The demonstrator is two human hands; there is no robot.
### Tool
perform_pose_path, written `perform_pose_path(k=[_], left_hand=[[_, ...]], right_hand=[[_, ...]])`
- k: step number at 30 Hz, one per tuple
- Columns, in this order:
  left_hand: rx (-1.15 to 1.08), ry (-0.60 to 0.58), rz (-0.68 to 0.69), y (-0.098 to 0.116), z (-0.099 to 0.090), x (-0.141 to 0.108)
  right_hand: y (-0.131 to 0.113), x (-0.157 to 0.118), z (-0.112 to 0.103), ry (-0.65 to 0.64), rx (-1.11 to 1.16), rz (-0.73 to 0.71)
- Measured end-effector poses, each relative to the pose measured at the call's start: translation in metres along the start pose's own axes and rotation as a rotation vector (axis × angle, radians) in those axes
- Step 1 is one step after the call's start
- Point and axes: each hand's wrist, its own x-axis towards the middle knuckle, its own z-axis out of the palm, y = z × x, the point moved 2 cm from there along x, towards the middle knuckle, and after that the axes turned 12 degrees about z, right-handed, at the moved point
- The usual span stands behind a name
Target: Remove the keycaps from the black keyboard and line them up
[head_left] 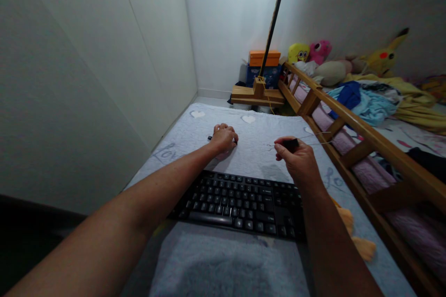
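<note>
My left hand (223, 138) is lowered onto the pale blue heart-patterned cloth beyond the keyboard, fingers bent and bunched. A small black keycap (209, 138) lies at its left side, and another dark bit shows by the thumb; what is under the fingers is hidden. Raised over the cloth, my right hand (296, 153) grips a wire keycap puller (290, 145) by its black handle. Thin wires stick out from both sides of the handle. Between my forearms lies a black keyboard (237, 204), its left end covered by my left arm.
A wooden bed rail (334, 125) runs along the right, with plush toys and crumpled bedding past it. White cupboard doors (104, 55) stand at the left. A lamp pole on a wooden base (258, 95) is at the far end. Orange cloth (362, 247) lies beside my right forearm.
</note>
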Motion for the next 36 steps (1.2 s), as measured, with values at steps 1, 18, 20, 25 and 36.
perform_pose_path(k=[1, 18, 20, 25, 36], left_hand=[[0.002, 0.001, -0.002, 0.000, 0.000, 0.000], [0.053, -0.015, -0.019, 0.000, 0.000, -0.001], [0.062, -0.024, -0.018, 0.000, 0.001, -0.001], [0.050, -0.021, -0.040, 0.000, 0.000, -0.002], [0.010, -0.001, -0.022, 0.001, -0.001, -0.004]], right_hand=[[0.000, 0.000, 0.000, 0.000, -0.002, 0.000], [-0.001, -0.001, 0.002, -0.063, 0.040, -0.001], [-0.003, -0.002, 0.004, -0.094, 0.043, 0.008], [-0.004, -0.004, 0.008, -0.154, 0.016, 0.066], [-0.002, -0.006, 0.014, -0.218, -0.029, 0.069]])
